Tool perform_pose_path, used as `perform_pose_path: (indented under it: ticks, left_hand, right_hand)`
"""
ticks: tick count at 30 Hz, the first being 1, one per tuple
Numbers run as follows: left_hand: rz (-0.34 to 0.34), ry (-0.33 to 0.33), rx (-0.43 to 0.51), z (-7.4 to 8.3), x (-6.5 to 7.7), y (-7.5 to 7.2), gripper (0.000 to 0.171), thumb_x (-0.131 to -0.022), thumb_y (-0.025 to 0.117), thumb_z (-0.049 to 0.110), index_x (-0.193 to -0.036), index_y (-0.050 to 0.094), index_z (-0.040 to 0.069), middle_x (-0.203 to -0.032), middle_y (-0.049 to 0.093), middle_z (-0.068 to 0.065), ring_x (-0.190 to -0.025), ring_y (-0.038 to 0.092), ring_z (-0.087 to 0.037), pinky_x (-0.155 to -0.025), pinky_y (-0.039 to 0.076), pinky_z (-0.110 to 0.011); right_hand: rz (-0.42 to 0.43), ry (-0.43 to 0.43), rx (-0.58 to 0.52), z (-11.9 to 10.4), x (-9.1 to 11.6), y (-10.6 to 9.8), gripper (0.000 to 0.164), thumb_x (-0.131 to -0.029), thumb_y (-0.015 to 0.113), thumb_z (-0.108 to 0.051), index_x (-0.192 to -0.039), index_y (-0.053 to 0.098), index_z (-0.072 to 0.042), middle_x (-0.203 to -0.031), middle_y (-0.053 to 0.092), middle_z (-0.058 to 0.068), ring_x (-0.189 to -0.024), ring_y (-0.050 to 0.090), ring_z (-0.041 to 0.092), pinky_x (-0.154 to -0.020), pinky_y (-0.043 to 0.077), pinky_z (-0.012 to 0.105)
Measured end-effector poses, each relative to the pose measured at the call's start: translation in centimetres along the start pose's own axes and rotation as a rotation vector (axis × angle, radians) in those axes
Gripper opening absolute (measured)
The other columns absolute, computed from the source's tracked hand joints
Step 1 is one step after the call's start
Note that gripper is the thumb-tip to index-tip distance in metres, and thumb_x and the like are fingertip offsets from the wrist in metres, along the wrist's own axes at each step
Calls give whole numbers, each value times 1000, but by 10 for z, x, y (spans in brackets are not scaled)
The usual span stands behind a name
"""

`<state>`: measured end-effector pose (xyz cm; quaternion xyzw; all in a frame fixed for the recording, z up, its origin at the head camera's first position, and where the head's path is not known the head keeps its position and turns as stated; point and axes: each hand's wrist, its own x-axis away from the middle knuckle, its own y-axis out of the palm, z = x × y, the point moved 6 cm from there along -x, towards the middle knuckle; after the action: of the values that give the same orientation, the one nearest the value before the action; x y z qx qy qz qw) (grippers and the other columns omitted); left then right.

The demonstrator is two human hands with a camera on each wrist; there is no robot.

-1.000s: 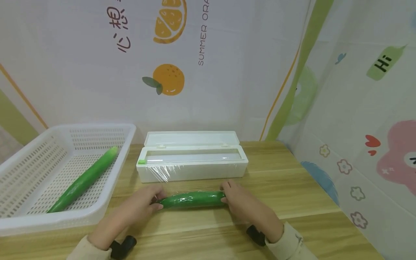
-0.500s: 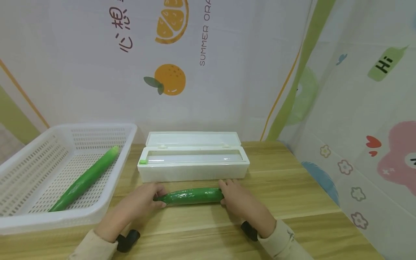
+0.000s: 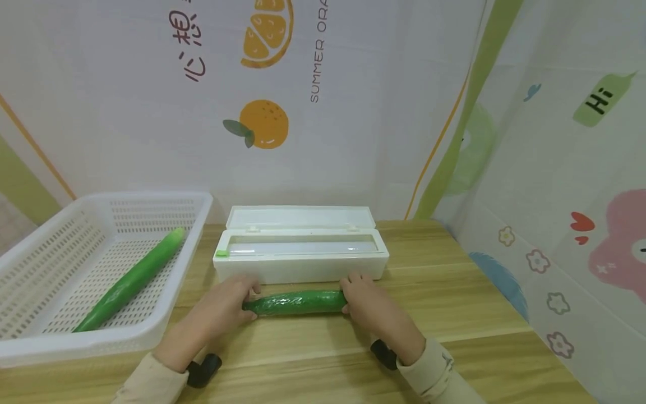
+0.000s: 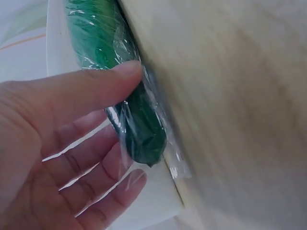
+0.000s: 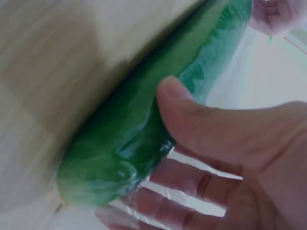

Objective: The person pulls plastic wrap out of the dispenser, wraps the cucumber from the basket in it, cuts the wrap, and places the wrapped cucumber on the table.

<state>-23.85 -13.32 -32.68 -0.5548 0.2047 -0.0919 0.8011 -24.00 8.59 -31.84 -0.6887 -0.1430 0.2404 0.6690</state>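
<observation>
When viewed from the head, grips a film-wrapped cucumber [image 3: 300,303], parallel to the far edge of the table [image 3: 439,303], with left hand [image 3: 224,303] and right hand [image 3: 373,303] near its ends. From left wrist, leaves the dark tip past the thumb [image 4: 122,76]; from right wrist, likewise the rounded end.

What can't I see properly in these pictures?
Head view: the near end of the long green cucumber, behind the front rim of the white plastic basket.
Head view: the basket's near left corner, past the picture's edge.
Right wrist view: some fingertips of the right hand, behind the shiny film-wrapped green cucumber.
</observation>
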Motion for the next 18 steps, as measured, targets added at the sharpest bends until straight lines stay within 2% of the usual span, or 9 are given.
perform_pose_path:
  ticks: [3, 9, 13, 16, 18]
  left_hand:
    - [10, -17, 3, -1, -1, -1, 35, -64, 82, 10, -84, 53, 13, -75, 52, 4, -69, 47, -11, -60, 42, -28]
    - [17, -49, -39, -1, -3, -3, 26, -66, 80, 11, -74, 56, 18, -74, 54, 7, -68, 49, -10, -56, 41, -28]
    - [0, -69, -64, -1, -4, -4, 21, -69, 79, 15, -74, 58, 19, -77, 56, 7, -72, 52, -11, -58, 45, -32]
    - [-13, -51, -87, 0, -4, -2, 18, -71, 78, 15, -80, 62, 16, -82, 60, 3, -77, 57, -15, -63, 49, -35]
    - [-24, -35, -101, 0, -4, 0, 18, -72, 77, 16, -85, 64, 14, -85, 62, 1, -80, 59, -18, -67, 51, -37]
  right_hand:
    - [15, -7, 24, -1, 0, 0, 28, -81, 71, -14, -96, 50, -2, -87, 52, 6, -77, 47, 18, -65, 47, 31]
    - [-3, -2, 89, -1, -2, 4, 24, -86, 65, -11, -100, 47, -2, -94, 53, 10, -84, 50, 22, -68, 49, 32]
    - [1, -9, 112, -1, -4, 7, 20, -89, 60, -9, -103, 49, 0, -98, 54, 12, -89, 52, 24, -71, 51, 34]
    - [-54, 29, 63, 1, -7, 7, 22, -92, 57, -13, -107, 50, 2, -98, 51, 13, -90, 50, 25, -75, 49, 35]
    - [-96, 70, 34, 0, -10, 4, 31, -93, 56, -17, -113, 51, 6, -100, 49, 14, -92, 49, 25, -81, 47, 37]
